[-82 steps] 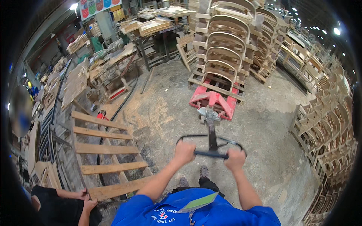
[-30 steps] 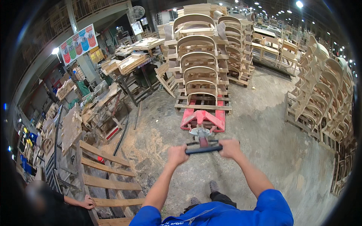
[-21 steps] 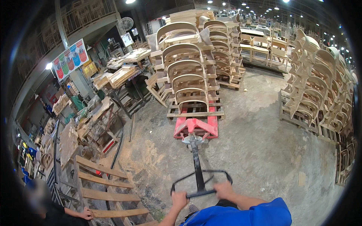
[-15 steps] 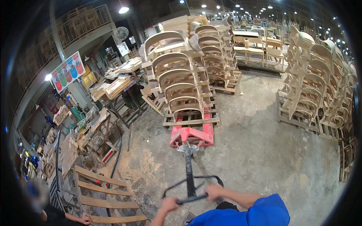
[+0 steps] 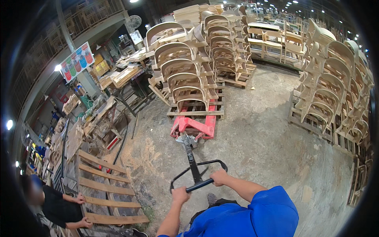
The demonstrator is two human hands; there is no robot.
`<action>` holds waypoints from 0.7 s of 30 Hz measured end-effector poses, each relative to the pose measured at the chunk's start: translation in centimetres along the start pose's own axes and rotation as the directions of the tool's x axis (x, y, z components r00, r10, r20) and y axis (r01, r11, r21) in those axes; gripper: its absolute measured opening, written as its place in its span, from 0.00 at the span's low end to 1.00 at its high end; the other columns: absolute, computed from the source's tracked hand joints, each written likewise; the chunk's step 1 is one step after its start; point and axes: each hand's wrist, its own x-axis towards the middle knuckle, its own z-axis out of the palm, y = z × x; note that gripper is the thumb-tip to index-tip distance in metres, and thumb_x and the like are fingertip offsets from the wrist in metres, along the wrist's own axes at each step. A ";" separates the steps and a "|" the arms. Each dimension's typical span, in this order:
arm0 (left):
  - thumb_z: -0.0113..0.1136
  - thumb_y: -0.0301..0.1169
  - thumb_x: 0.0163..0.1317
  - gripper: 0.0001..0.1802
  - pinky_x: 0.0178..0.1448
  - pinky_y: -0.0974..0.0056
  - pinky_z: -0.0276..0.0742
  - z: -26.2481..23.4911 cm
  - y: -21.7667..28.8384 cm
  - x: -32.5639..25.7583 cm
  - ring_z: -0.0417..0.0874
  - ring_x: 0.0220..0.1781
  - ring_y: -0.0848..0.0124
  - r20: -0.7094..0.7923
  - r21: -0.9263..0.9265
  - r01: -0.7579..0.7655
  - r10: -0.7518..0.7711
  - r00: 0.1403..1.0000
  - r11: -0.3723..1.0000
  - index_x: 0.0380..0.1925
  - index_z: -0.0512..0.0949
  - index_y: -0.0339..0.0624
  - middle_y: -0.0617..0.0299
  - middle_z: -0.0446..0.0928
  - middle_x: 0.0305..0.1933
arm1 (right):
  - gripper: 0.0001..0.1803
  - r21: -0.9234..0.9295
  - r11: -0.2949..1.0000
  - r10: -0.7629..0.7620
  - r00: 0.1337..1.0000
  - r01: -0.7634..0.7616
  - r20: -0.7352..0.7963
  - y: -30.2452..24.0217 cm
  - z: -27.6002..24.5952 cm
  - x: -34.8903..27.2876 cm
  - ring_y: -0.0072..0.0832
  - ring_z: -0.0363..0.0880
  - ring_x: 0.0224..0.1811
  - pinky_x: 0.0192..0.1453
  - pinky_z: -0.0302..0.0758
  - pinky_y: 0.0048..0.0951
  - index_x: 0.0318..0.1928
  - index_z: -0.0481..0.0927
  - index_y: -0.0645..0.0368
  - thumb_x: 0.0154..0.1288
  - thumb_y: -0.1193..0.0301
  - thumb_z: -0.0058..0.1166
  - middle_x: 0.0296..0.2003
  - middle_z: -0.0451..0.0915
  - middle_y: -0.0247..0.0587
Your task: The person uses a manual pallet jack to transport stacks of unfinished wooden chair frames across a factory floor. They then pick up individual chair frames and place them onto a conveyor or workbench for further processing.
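Observation:
Both my hands are closed round the crossbar of a black loop-shaped pallet jack handle (image 5: pixel 201 184). My left hand (image 5: pixel 181 195) grips its left end, and my right hand (image 5: pixel 219 177) grips it farther right. The handle slopes away to a red pallet jack (image 5: pixel 203 128), whose forks run under a wooden pallet (image 5: pixel 195 113). On that pallet stands a tall stack of curved, unfinished wooden chair frames (image 5: pixel 179 65). The fork ends are hidden beneath the load.
At left, a co-worker in a black shirt (image 5: pixel 59 203) holds a slatted wooden pallet (image 5: pixel 110 204). More stacked chair frames stand behind (image 5: pixel 223 45) and at right (image 5: pixel 327 79). Workbenches with boards (image 5: pixel 122 77) line the left side. Sawdust lies on the concrete floor (image 5: pixel 256 130).
The handle now slants left toward the jack, and my hands sit higher in the picture, still gripping. Two of the co-worker's hands now show at the slatted pallet; before, one showed.

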 end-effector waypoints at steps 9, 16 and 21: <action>0.63 0.50 0.64 0.21 0.63 0.43 0.71 1.8 14.2 -2.4 0.90 0.50 0.52 -0.056 -0.019 0.101 -0.102 0.993 0.995 0.47 0.85 0.48 0.51 0.89 0.45 | 0.23 -0.094 0.995 -0.015 1.000 0.016 0.021 10.9 -1.0 -7.0 0.40 0.88 0.54 0.55 0.78 0.51 0.50 0.87 0.43 0.51 0.69 0.63 0.45 0.89 0.40; 0.62 0.48 0.65 0.20 0.66 0.41 0.70 4.6 28.7 -6.8 0.89 0.52 0.51 -0.030 -0.080 0.178 -0.181 0.983 0.981 0.46 0.85 0.46 0.50 0.88 0.47 | 0.15 -0.092 0.990 -0.105 0.994 0.105 0.005 20.5 1.7 -16.7 0.44 0.87 0.50 0.53 0.76 0.50 0.45 0.86 0.46 0.57 0.61 0.62 0.42 0.88 0.43; 0.64 0.50 0.65 0.23 0.69 0.37 0.68 6.7 39.8 -10.8 0.89 0.52 0.51 -0.001 -0.090 0.229 -0.230 0.973 0.969 0.49 0.83 0.45 0.49 0.88 0.48 | 0.15 -0.068 0.974 -0.217 0.976 0.215 -0.026 27.5 2.7 -24.8 0.41 0.88 0.48 0.52 0.73 0.48 0.40 0.86 0.43 0.49 0.68 0.60 0.39 0.88 0.37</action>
